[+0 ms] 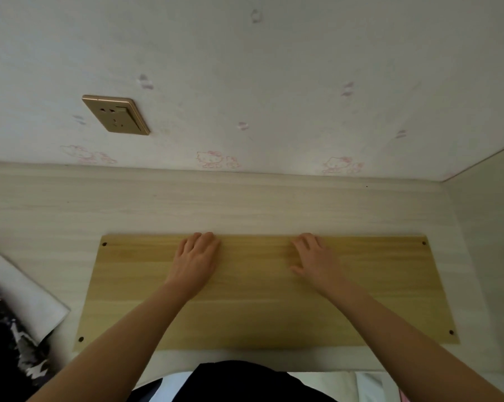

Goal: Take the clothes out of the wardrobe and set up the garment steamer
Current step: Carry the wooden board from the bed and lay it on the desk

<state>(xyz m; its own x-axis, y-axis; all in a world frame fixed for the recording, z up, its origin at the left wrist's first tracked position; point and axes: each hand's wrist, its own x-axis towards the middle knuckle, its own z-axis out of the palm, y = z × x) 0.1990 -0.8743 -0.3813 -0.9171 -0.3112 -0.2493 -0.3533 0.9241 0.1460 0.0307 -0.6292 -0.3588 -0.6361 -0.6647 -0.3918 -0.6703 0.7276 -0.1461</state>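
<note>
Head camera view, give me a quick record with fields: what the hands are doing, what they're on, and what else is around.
left hand: flat, fingers straight, resting on the board
right hand: flat, fingers straight, resting on the board
wooden board: tan, lying flat on the pale surface, holes at its corners
wall socket: gold, nothing plugged in
patterned cloth: at left edge
steamer, clothes to hang: not in view

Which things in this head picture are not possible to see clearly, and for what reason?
- Fingertips of the left hand and right hand: they reach the far edge of the wooden board; whether they curl over it cannot be told.
- Patterned fabric: cut off by the left edge, so its kind is unclear.
- Wall socket: too small and blurred to tell whether its switch is on.
- Wardrobe, clothes, steamer: none in view.
</note>
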